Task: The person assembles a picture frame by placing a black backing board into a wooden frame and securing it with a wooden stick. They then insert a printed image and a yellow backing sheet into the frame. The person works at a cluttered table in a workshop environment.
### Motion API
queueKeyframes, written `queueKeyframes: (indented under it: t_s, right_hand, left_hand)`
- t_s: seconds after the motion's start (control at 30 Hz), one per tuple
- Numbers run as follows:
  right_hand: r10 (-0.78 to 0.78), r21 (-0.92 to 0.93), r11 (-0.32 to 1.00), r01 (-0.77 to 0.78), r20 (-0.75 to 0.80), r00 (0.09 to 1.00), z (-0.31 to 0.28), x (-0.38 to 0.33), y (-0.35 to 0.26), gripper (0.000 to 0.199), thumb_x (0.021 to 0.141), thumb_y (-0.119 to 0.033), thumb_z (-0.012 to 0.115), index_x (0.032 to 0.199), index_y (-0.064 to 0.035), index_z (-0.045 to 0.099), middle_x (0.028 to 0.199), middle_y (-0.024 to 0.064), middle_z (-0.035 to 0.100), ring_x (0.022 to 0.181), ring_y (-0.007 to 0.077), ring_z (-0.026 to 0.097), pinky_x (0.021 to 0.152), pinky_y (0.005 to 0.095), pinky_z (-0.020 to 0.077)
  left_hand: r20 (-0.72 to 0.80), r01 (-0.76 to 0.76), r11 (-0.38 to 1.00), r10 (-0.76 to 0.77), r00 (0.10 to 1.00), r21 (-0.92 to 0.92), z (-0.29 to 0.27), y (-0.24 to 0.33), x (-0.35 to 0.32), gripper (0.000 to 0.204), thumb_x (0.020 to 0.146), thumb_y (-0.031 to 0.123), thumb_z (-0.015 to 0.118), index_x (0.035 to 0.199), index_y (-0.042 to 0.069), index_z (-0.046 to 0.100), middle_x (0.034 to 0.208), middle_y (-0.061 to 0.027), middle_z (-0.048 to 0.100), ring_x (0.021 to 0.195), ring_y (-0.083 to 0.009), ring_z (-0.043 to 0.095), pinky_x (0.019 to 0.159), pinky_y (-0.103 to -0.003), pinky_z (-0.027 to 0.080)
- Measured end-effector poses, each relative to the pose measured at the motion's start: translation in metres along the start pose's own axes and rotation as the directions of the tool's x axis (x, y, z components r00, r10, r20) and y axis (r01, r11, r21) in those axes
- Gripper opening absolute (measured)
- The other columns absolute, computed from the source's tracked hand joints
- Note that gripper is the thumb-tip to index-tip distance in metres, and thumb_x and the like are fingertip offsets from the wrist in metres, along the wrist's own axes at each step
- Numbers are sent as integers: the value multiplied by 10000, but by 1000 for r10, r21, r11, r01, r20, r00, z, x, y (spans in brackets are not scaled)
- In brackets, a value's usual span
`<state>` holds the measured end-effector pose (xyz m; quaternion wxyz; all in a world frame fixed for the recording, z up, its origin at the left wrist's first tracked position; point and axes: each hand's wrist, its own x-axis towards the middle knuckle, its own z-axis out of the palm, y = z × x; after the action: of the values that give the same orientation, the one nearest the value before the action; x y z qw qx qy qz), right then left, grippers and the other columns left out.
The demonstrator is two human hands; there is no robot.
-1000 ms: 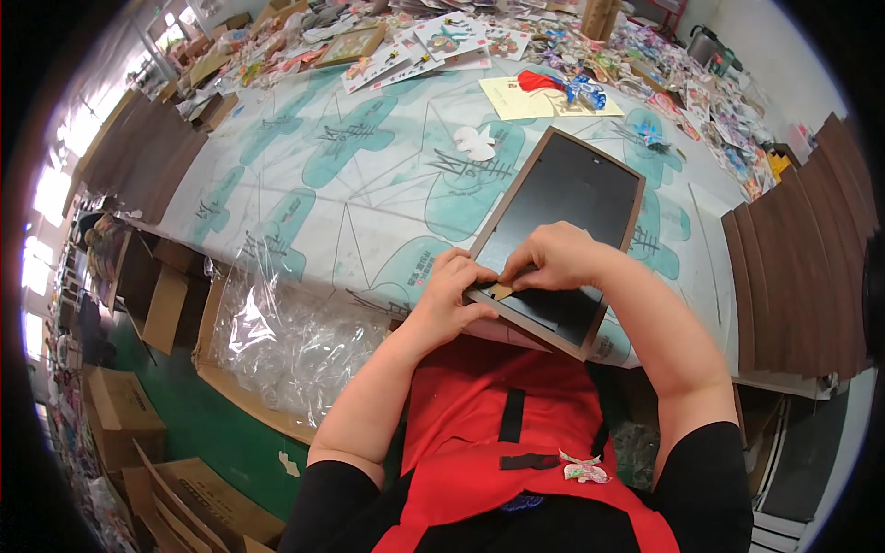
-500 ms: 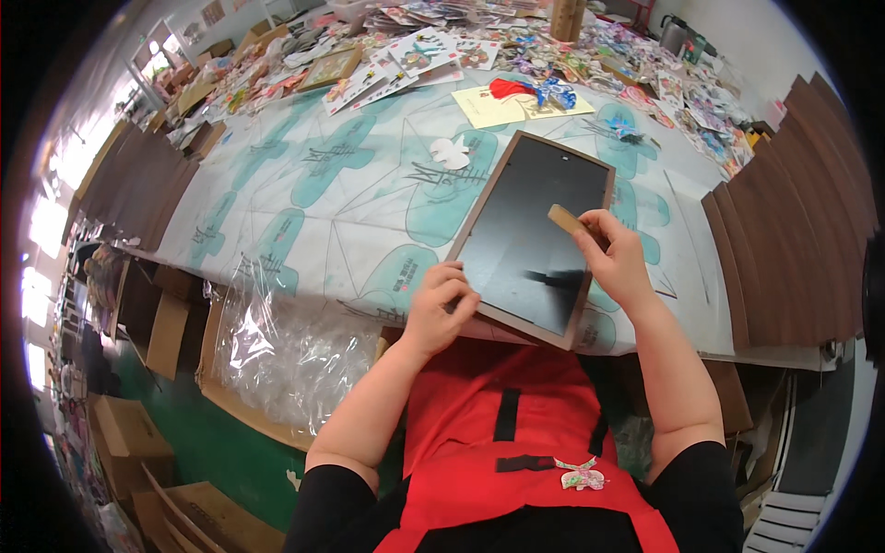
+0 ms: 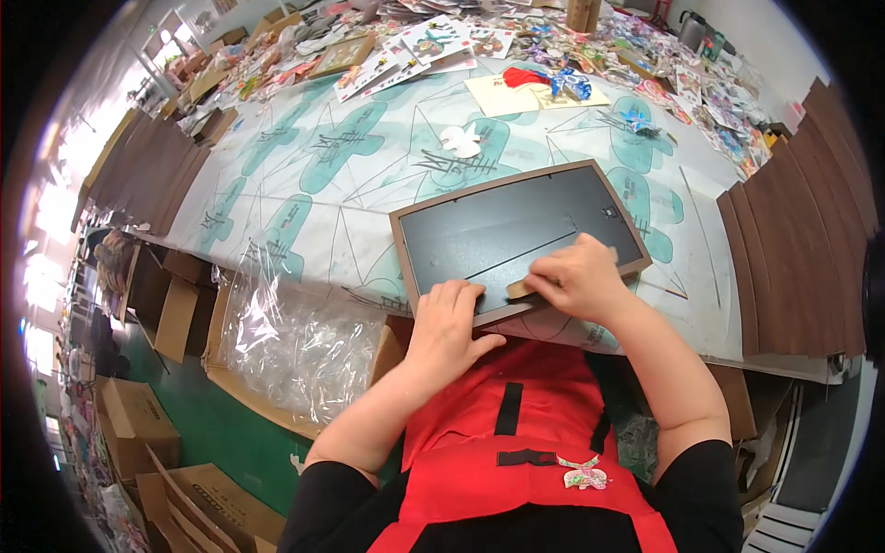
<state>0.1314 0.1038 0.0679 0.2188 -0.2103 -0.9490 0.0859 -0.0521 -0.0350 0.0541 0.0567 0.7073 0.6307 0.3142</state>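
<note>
A picture frame [image 3: 516,235] with a brown rim and black backing lies back side up on the table, its long side toward me. My left hand [image 3: 445,332] rests over its near left corner, fingers laid on the rim and backing, thumb stretched apart beside the near edge. Closed around a narrow tan wooden stick [image 3: 521,289], my right hand [image 3: 576,276] is above the frame's near right part. The stick's rounded tip meets the backing close to the near rim. Most of the stick is hidden inside the fist.
Brown board stacks stand at the right [image 3: 793,240] and left [image 3: 143,175]. Printed cards [image 3: 433,41], a yellow sheet [image 3: 498,97] and a white cutout [image 3: 460,141] lie beyond the frame. Below the table's edge sits a carton of clear plastic sleeves [image 3: 304,355].
The frame has turned from upright to lying lengthwise across in front of me. My right hand has brought the stick down to the near rim; my left hand has flattened onto the corner.
</note>
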Motion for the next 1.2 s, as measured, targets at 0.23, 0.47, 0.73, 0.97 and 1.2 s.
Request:
queueKeyframes:
  t_s: [0.23,0.47,0.73,0.97,1.2]
  right_hand:
    - [-285,92,957,274,147,947,19,44,-6,168,755,-260,661,630,-154,625,522,-5,541,485,209,474,619,335,315]
    - [-374,136,927,349,290,881,21,65,-6,160,744,-254,653,615,-162,634,523,8,561,484,210,475,651,324,318]
    - [-374,220,926,307,416,829,23,76,-4,150,743,-230,643,611,-160,626,561,8,592,515,205,488,674,320,318]
    - [-255,104,964,244,117,960,35,41,-7,165,750,-230,655,647,-133,569,556,2,546,541,200,513,643,339,317]
    - [-198,-8,980,198,-30,980,39,22,-19,201,753,-228,651,633,-127,525,542,5,503,549,196,530,553,340,356]
  left_hand:
    - [-95,128,992,-128,987,-9,5,-11,-14,480,609,168,777,1011,43,546,970,-112,537,942,-299,495,809,-380,358]
    - [-76,127,991,-129,989,-29,7,-12,-13,446,612,161,772,989,62,555,928,-81,547,902,-277,505,778,-366,354]
    - [-86,127,991,-129,988,-32,9,-12,-11,424,619,163,767,975,66,558,913,-72,550,889,-272,511,776,-364,352]
    - [-87,117,993,-118,989,-27,7,-13,-11,432,619,163,770,981,64,556,910,-76,548,888,-272,512,779,-363,354]
    - [-85,131,991,-134,987,-40,8,-12,-12,436,615,152,768,983,60,553,917,-81,551,887,-276,516,776,-366,358]
